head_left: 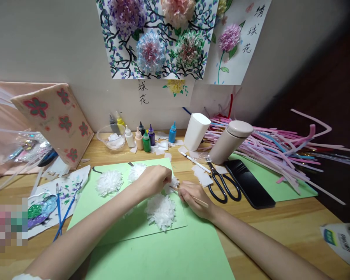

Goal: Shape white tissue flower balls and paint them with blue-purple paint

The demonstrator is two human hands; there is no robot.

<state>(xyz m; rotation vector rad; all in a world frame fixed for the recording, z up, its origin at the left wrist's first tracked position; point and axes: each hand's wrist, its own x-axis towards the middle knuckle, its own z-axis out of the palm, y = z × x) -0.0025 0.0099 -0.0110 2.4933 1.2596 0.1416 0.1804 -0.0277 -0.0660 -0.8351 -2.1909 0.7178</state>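
Note:
My left hand (156, 179) is closed over the upper right of a green sheet (121, 233), its fingertips bent down at a bit of ruffled white paper (175, 182). What those fingers pinch is hidden. Just to its right, my right hand (194, 199) grips a thin wooden stick (200, 202), whose far end points at the white paper by my left fingertips. Fluffy white paper flowers lie on the sheet: one at the left (109, 182), one behind my left wrist (137, 172), and one in front of my hands (161, 212).
Black scissors (221, 186), a phone (249, 182), a tumbler (231, 142) and pipe cleaners (268, 151) stand or lie to the right. Paint bottles (146, 140) and a clear bowl (112, 138) line the back. Paintbrushes (67, 212) and a paint palette (42, 210) are left.

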